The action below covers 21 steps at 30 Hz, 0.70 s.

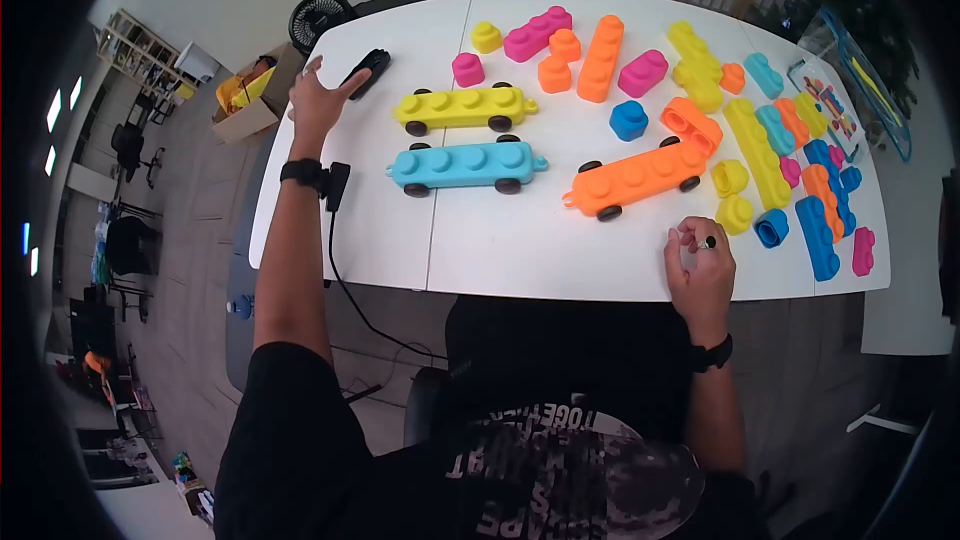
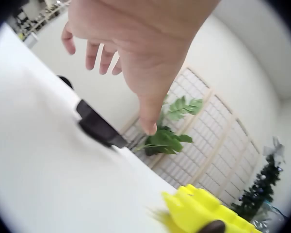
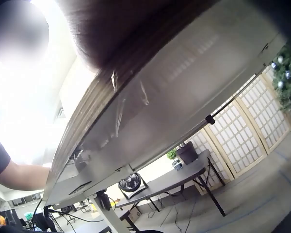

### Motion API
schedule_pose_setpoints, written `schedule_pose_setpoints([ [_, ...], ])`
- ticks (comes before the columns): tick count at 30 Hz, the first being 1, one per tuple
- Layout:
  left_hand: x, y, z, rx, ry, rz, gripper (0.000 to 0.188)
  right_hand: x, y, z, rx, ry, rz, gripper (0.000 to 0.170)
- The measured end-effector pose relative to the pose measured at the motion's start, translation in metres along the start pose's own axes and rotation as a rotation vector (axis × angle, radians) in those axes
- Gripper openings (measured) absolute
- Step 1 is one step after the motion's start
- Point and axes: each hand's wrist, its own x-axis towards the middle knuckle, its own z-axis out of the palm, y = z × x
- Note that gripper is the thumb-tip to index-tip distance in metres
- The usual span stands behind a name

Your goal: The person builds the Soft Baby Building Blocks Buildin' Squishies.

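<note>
My left hand (image 1: 316,105) reaches over the far left of the white table, thumb spread from the fingers, holding nothing. Beside its thumb lies a black oblong object (image 1: 370,73), also in the left wrist view below the hand (image 2: 136,43). My right hand (image 1: 700,275) rests at the table's front edge, fingers loosely curled. Between the hands stand three toy block cars on dark wheels: a yellow car (image 1: 465,108), a light-blue car (image 1: 466,166) and an orange car (image 1: 638,178). An orange block (image 1: 690,127) overlaps the orange car's right end.
Loose blocks in several colours cover the table's right side, including a long yellow block (image 1: 757,154) and a blue block (image 1: 817,238). A picture card (image 1: 830,105) lies at the far right. A black cable (image 1: 345,285) hangs from the left wrist over the front edge.
</note>
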Motion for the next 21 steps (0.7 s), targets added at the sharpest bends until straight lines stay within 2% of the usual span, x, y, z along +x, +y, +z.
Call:
schedule_pose_setpoints([
  [1, 0.002, 0.025, -0.017, -0.050, 0.031, 0.077, 0.083, 0.002, 0.000, -0.001, 0.002, 0.005, -0.007, 0.014],
  [3, -0.013, 0.092, -0.061, -0.376, -0.124, 0.216, 0.068, 0.002, -0.001, -0.004, 0.000, 0.000, -0.004, 0.014],
  [4, -0.024, 0.117, -0.073, -0.543, -0.329, 0.253, 0.047, 0.003, -0.003, -0.004, -0.002, -0.003, 0.004, 0.014],
  [6, -0.044, 0.166, -0.106, -0.379, -0.675, 0.401, 0.045, -0.002, -0.003, 0.000, 0.014, -0.001, 0.012, 0.014],
  [8, -0.072, 0.189, -0.117, -0.268, -0.794, 0.568, 0.049, -0.003, 0.000, 0.001, 0.037, 0.028, 0.004, 0.014],
  [10, -0.091, 0.193, -0.117, -0.077, -0.794, 0.654, 0.070, -0.002, 0.001, -0.001, 0.057, 0.045, 0.000, 0.013],
  [12, -0.098, 0.201, -0.117, -0.052, -0.844, 0.595, 0.068, -0.003, 0.002, 0.000, 0.085, 0.064, -0.006, 0.013],
  [15, -0.068, 0.209, -0.115, -0.200, -0.832, 0.414, 0.062, -0.003, 0.001, -0.004, 0.074, 0.050, -0.005, 0.011],
  [16, -0.051, 0.204, -0.101, -0.142, -0.806, 0.429, 0.056, -0.001, 0.001, -0.004, 0.073, 0.046, -0.016, 0.011],
  [18, -0.038, 0.198, -0.086, 0.079, -0.790, 0.630, 0.060, -0.002, 0.000, -0.002, 0.084, 0.024, -0.018, 0.011],
  [21, -0.025, 0.188, -0.054, 0.147, -0.857, 0.668, 0.069, 0.000, 0.001, -0.007, 0.098, 0.026, -0.027, 0.012],
])
